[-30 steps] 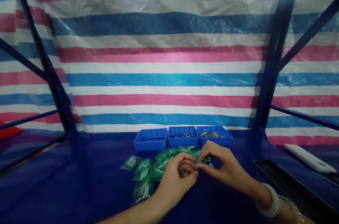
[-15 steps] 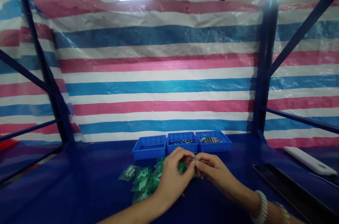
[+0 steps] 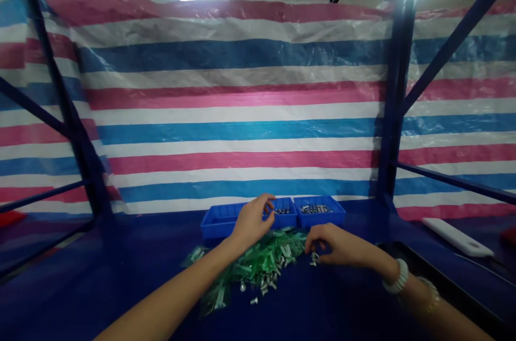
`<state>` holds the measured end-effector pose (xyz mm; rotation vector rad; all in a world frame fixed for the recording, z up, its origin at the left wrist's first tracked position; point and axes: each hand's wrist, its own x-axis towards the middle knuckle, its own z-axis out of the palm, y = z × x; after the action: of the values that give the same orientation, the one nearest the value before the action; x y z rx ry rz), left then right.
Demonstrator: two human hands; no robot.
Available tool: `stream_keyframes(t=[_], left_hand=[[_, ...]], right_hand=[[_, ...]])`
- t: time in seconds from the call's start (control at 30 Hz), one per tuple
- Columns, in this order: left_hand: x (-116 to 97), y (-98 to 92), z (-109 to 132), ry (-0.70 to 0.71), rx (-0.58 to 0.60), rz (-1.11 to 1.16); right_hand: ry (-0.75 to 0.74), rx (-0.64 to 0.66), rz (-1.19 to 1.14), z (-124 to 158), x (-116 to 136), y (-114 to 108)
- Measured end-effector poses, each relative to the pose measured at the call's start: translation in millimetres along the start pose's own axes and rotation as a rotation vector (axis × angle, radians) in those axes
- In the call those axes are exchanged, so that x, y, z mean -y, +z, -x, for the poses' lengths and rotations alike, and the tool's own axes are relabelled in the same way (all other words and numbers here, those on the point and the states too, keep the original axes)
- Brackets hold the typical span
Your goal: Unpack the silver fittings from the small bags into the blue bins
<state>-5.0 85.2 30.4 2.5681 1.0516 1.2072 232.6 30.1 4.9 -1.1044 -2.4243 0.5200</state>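
Observation:
My left hand (image 3: 253,217) is over the middle blue bin (image 3: 288,217), which holds small shiny metal parts. Its fingers are curved, with a gap between thumb and fingertips, and I see nothing in them. My right hand (image 3: 334,244) is low over the table, fingers bent downward and thumb apart, beside a few small metal pieces (image 3: 314,259) that look like screws. Between and below my hands spreads a pile of small green-tinted plastic bags (image 3: 258,255). Loose screw-like parts (image 3: 268,281) lie along the pile's front right edge.
A left blue bin (image 3: 217,229) and a right blue bin with metal parts (image 3: 318,217) flank the middle one. On the right lie a dark flat device (image 3: 397,249) and a white elongated object (image 3: 457,237). Blue rack posts (image 3: 389,115) and striped sheeting enclose the table.
My hands, together at the fingertips before, have parted. The left moved up and left to the middle bin; the right moved right and down to the small metal pieces. The bag pile is uncovered.

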Motion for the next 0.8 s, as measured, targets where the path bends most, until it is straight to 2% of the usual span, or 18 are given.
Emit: stream_keyframes(t=[0.07, 0.17, 0.33, 0.5, 0.57, 0.67, 0.8], left_hand=[[-11, -2.1, 15, 0.011, 0.019, -0.002], [-27, 0.5, 35, 0.047, 0.032, -0.013], [-43, 6.4, 57, 0.098, 0.042, 0.000], [-49, 6.0, 64, -0.006, 0.020, 0.145], [-49, 6.4, 63, -0.052, 0.005, 0.183], [-47, 8.1, 62, -0.096, -0.023, 0.219], [-48, 9.7, 63, -0.119, -0.024, 0.252]], right_hand=[[-0.018, 0.047, 0.090, 1, 1, 4], [-0.013, 0.045, 0.143, -1, 3, 12], [-0.085, -0.062, 0.074, -8, 7, 22], [-0.111, -0.195, -0.003, -7, 14, 22], [-0.154, -0.163, 0.007, -5, 19, 21], [-0.227, -0.035, 0.060, -3, 25, 22], [-0.216, 0.051, 0.136, -2, 27, 29]])
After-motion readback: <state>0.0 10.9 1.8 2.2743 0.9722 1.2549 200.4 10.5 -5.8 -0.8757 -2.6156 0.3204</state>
